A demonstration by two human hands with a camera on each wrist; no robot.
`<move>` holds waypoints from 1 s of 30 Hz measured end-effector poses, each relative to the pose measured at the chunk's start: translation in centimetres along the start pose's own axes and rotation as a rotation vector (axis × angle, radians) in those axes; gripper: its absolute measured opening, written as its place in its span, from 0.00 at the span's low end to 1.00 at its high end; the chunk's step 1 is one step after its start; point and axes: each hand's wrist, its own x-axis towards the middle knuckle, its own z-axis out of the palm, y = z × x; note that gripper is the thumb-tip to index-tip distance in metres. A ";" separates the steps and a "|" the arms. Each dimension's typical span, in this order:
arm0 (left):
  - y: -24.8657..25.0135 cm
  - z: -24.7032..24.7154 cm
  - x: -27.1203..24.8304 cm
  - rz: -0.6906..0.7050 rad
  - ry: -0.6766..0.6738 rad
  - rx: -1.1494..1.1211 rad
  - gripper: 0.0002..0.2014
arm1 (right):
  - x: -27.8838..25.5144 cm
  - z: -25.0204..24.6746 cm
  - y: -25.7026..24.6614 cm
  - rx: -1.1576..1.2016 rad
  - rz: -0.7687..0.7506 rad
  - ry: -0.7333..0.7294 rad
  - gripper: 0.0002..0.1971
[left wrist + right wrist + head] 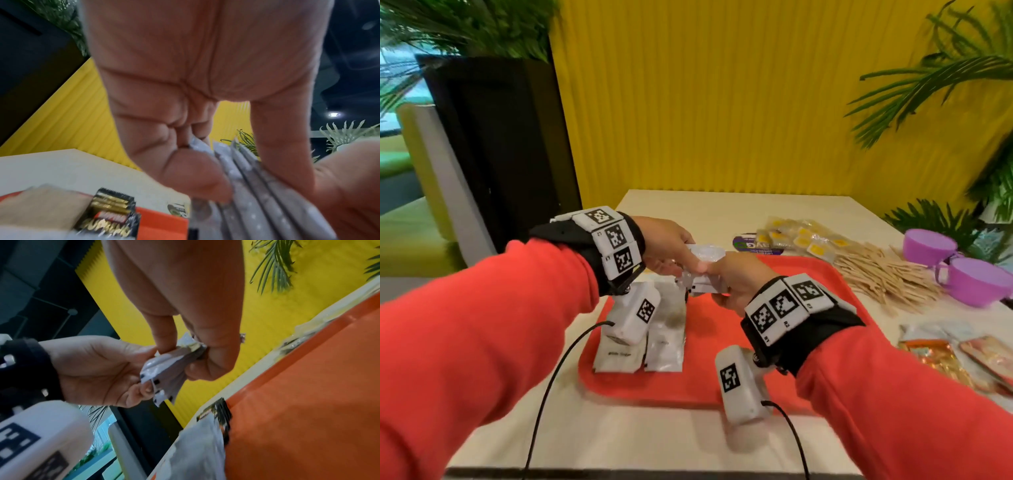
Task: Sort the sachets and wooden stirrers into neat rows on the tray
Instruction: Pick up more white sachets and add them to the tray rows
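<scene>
Both hands hold one fanned stack of white sachets (703, 272) in the air over the red tray (722, 380). My left hand (683, 262) pinches the stack's far end; its wrist view shows thumb and fingers clamped on the stack of white sachets (259, 198). My right hand (710, 279) grips the near end, pinching the stack of white sachets (170, 369) between thumb and fingers. More white sachets (650, 339) lie side by side on the tray's left part. A pile of wooden stirrers (880, 277) lies on the table right of the tray.
Yellow sachets (801, 240) lie beyond the tray, two purple cups (962, 274) at far right, orange sachets (962, 359) at the near right. A black-and-gold sachet (111, 216) lies at the tray's edge. A yellow wall and plants border the table.
</scene>
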 end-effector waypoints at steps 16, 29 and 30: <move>-6.8 5.5 -4.9 -0.061 -0.018 0.219 0.19 | -5.7 5.8 3.7 -0.637 0.112 -0.066 0.10; -6.8 5.7 -4.4 -0.015 0.169 0.543 0.33 | -6.4 6.9 2.0 -1.160 0.068 -0.095 0.14; -6.8 5.7 -4.3 -0.009 0.180 0.541 0.33 | -6.4 6.8 2.1 -1.136 0.057 -0.086 0.15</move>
